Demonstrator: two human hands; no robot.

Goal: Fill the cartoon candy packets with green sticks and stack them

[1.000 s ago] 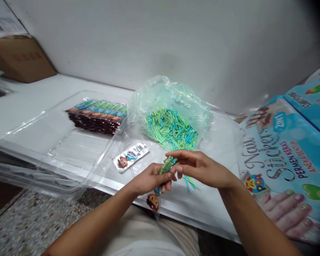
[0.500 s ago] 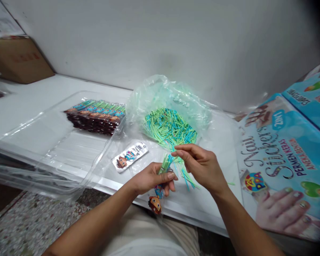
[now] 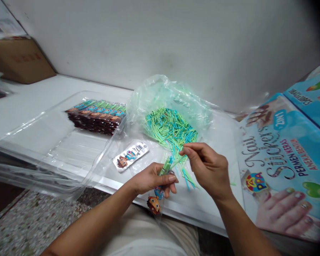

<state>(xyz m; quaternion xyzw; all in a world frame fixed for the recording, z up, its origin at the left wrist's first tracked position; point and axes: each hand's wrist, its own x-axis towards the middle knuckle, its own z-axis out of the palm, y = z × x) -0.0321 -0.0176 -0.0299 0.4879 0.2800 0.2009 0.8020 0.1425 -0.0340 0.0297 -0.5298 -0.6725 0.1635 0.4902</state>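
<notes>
— What can't you make out here?
— The left hand [image 3: 152, 177] covers most of the small packet [image 3: 155, 202] it grips; only a cartoon face pokes out below.
— And on the right?
— The nail-sticker box [image 3: 285, 167] runs off the picture's edge, its corner lost in dark blur.
— Top left?
— The cardboard box [image 3: 18, 58] is cut off; its label is too small to read.

The sticks [image 3: 170, 129] beyond the fingers are light green and turquoise. The packet [image 3: 130, 156] left of the fingers is white with a brown cartoon face. The box [image 3: 288, 156] to the right is sky blue with dark lettering. The tabletop [image 3: 29, 103] is white.
</notes>
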